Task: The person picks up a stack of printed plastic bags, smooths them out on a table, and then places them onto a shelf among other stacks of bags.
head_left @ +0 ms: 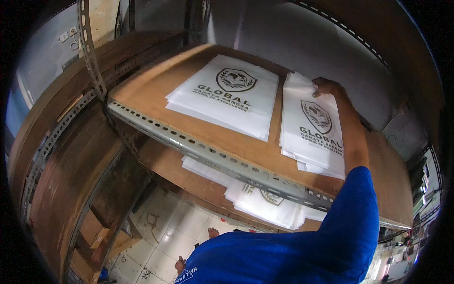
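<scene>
At the right of the shelf, my right hand (pixel 327 87) is closed on the far upper corner of a narrow stack of thin white printed sheets (pixel 309 102). They may be flat bags; I cannot tell. The stack has a dark crest and lettering, and its top end is bunched and creased by the fingers. To its left a wider stack of the same white sheets (pixel 191 90) lies flat, its edges slightly fanned. My right forearm runs along the right side of the narrow stack. My left hand is out of view.
The brown wooden shelf board (pixel 142 90) has a perforated metal front edge (pixel 189 141). More white printed sheets (pixel 246 201) lie on the lower shelf. A slotted metal post (pixel 90 52) and another brown shelf (pixel 61 161) stand at left. Tiled floor (pixel 165 236) shows below, with bare feet.
</scene>
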Demonstrator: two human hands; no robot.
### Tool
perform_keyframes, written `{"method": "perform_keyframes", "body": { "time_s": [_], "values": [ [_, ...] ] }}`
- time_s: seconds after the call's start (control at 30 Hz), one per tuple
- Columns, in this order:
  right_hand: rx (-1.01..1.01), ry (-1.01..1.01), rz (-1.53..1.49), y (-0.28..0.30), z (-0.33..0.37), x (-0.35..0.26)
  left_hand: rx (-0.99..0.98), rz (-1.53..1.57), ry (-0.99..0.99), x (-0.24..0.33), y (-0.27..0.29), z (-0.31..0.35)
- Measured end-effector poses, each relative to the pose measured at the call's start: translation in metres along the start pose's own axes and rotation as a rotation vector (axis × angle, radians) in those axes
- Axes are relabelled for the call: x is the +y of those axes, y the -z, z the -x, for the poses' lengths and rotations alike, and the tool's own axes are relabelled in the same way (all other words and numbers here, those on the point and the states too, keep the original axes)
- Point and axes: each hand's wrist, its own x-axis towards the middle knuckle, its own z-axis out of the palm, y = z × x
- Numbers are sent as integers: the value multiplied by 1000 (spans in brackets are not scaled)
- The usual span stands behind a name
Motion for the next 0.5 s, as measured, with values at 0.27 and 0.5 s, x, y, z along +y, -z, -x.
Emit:
{"method": "perform_keyframes", "body": {
  "time_s": [0.27,0.5],
  "values": [
    [15,-15,-66,-13,-7,-7,9,-295,-216,70,-26,-15],
    [-62,-35,-242,-13,-12,8,-63,-458,-203,80,-24,-43]
  ]
}}
